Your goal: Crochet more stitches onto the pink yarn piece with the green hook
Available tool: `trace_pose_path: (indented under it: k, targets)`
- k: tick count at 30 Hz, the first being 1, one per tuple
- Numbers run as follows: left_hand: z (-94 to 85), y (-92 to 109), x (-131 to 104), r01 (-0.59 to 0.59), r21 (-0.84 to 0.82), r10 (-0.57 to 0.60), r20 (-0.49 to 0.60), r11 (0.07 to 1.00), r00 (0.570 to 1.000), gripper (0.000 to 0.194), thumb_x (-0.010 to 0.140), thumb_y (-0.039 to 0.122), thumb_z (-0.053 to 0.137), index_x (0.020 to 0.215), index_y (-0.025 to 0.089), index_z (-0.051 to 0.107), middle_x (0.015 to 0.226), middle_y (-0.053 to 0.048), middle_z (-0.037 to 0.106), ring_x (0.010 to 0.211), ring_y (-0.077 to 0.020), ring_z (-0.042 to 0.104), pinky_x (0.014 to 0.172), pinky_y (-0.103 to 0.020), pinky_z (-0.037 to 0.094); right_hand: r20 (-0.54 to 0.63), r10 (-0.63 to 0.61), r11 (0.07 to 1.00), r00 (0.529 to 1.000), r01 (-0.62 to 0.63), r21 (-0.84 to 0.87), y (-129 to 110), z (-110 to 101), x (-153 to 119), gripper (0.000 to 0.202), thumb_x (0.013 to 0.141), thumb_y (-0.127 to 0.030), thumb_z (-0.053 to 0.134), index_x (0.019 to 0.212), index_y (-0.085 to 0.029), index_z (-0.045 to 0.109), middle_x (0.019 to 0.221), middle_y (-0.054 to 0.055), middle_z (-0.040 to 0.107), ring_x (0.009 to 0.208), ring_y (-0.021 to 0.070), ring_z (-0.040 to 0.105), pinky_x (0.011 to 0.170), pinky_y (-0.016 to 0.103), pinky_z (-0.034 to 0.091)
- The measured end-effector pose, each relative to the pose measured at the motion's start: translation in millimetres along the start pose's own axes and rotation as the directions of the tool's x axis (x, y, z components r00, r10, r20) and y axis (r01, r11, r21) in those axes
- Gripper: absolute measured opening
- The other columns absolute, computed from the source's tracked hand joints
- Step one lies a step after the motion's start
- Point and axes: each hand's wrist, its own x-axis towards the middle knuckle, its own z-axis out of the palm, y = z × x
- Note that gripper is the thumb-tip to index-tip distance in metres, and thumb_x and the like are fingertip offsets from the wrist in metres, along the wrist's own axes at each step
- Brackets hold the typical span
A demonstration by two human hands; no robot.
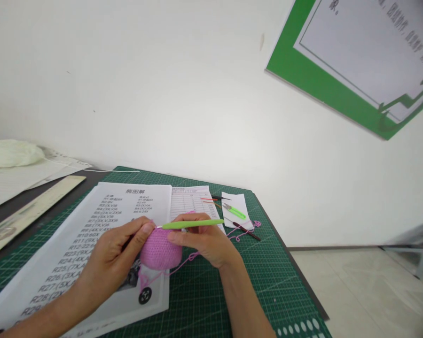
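A rounded pink crochet piece (161,251) hangs between my two hands above the printed sheets. My left hand (121,246) pinches its upper left edge between thumb and fingers. In my right hand (201,237) is a crochet hook with a green handle (193,224), lying nearly level, its metal tip at the top edge of the piece near my left fingertips. My right thumb rests against the right side of the pink piece. Pink yarn (181,266) trails from the work down over the paper and off to the right.
A printed pattern sheet (91,225) and a form (190,199) lie on the green cutting mat (204,300). Green thread snips (235,212) rest on white paper (245,202), near a dark-handled tool (246,231). At left are a ruler (31,213) and papers (21,180). A white wall stands behind.
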Motion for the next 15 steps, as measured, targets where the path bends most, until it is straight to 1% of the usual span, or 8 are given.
trace_pose_path:
  k: [3,5,9,12,15]
  targets:
    - [-4.3,4,-1,0.003,0.003,-0.003,0.035,1.000,0.999,0.033,0.093,0.040,0.046,0.071,0.018,0.058,0.060,0.005,0.055,0.050,-0.0129,0.053,0.047,-0.028,0.045,0.056,0.008,1.000,0.998,-0.007,-0.015,-3,-5,-3,0.013,0.075,-0.031,0.068,0.075,-0.019,0.065,0.069,-0.004,0.054,0.069,0.0101,0.047,0.065,0.024,0.036]
    - [-6.1,7,-2,-0.002,0.004,0.002,0.064,1.000,0.998,0.036,0.093,0.042,0.045,0.069,0.019,0.057,0.058,0.005,0.054,0.049,-0.0130,0.053,0.047,-0.028,0.044,0.089,0.018,0.999,0.996,-0.016,-0.029,-4,-8,-4,0.012,0.075,-0.029,0.067,0.076,-0.018,0.065,0.069,-0.004,0.053,0.067,0.0093,0.046,0.063,0.024,0.035]
    - [-8.3,11,-4,-0.004,-0.003,0.004,0.095,1.000,0.995,0.036,0.093,0.042,0.042,0.068,0.020,0.056,0.056,0.005,0.053,0.048,-0.0139,0.053,0.047,-0.029,0.042,0.099,0.020,0.998,0.995,-0.014,-0.062,-5,-8,-4,0.012,0.075,-0.028,0.068,0.078,-0.017,0.064,0.069,-0.004,0.053,0.062,0.0074,0.045,0.058,0.021,0.035]
    - [-10.3,14,-6,0.012,-0.023,-0.009,0.109,1.000,0.994,0.031,0.092,0.037,0.044,0.067,0.023,0.056,0.055,0.005,0.054,0.048,-0.0148,0.052,0.047,-0.028,0.039,0.041,-0.035,0.996,0.999,0.038,-0.076,-6,4,-3,0.018,0.074,-0.032,0.068,0.080,-0.018,0.059,0.070,-0.004,0.052,0.061,0.0068,0.044,0.056,0.020,0.036]
    - [-11.2,16,-7,0.057,-0.073,-0.048,0.128,0.996,0.991,0.030,0.089,0.033,0.047,0.061,0.025,0.053,0.051,0.006,0.053,0.046,-0.0150,0.050,0.047,-0.027,0.037,-0.068,-0.137,0.984,0.988,0.127,-0.128,-6,22,-2,0.017,0.081,-0.035,0.060,0.078,-0.019,0.056,0.065,-0.005,0.047,0.058,0.0067,0.042,0.053,0.020,0.033]
